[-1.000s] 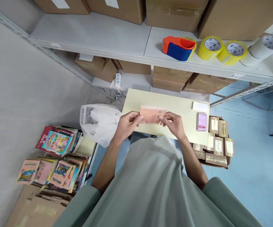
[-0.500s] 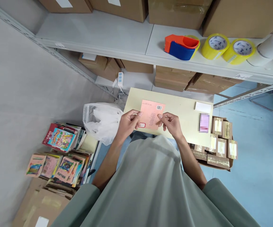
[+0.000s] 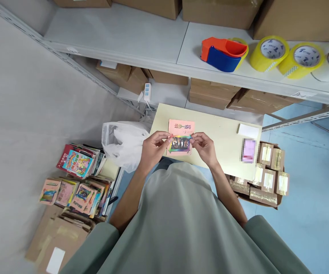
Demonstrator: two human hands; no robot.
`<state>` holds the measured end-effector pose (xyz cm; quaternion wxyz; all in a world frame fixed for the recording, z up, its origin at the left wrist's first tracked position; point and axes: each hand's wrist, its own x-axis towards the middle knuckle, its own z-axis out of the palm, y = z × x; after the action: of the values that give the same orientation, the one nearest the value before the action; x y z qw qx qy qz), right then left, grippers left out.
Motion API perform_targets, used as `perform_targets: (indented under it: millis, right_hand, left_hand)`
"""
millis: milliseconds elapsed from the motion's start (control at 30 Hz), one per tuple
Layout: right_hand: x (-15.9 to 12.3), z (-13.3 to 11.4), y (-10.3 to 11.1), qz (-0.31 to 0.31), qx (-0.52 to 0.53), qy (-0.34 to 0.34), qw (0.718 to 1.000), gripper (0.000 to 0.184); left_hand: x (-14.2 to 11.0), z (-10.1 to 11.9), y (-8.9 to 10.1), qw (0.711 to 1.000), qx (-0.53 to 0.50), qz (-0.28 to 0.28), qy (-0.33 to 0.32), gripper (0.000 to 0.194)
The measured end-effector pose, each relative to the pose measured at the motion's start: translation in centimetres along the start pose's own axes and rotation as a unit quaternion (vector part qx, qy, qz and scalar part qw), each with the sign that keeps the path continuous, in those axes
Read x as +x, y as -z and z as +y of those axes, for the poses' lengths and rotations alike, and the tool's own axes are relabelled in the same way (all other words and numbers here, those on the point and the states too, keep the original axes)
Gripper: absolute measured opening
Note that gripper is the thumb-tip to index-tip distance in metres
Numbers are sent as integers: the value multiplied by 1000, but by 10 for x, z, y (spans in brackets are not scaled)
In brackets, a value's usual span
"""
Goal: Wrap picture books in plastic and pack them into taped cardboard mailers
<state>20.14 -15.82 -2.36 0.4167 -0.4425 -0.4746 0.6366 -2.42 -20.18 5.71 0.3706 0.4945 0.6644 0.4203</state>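
At the middle of the pale bench, over its near half, a person in a loose grey-green top holds a pink booklet with both hands. Its cover faces up, showing coloured lettering above a dark picture framed in rainbow colours. The left hand has its fingers clamped on the edge at nine o'clock; the right hand has its fingers clamped on the edge at three. From where I stand, I can't tell whether the booklet touches the bench.

Taking the booklet as the clock's centre, a white box lies near three on the bench, with a blurred purple item just nearer the person. Around four, past the bench's edge, is a carton of small taped boxes. A clear plastic bag sits at nine, and stacked books lie beyond it, past eight. On the shelf, the orange-and-blue tape dispenser is at one, with yellow tape rolls toward two.
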Motion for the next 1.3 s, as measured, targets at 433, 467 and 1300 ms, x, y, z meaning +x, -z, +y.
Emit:
perform_targets:
  millis: [433, 467, 1300]
  right_hand:
    - [26, 38, -25, 11, 20, -40, 999, 43]
    - [25, 43, -24, 13, 27, -52, 998, 43]
    - [121, 127, -85, 107, -102, -127, 981, 73]
  left_hand:
    - [-20, -5, -42, 962, 211, -99, -140, 28]
    - [-19, -10, -41, 966, 205, -92, -130, 27]
    - [98, -183, 41, 997, 66, -33, 1, 50]
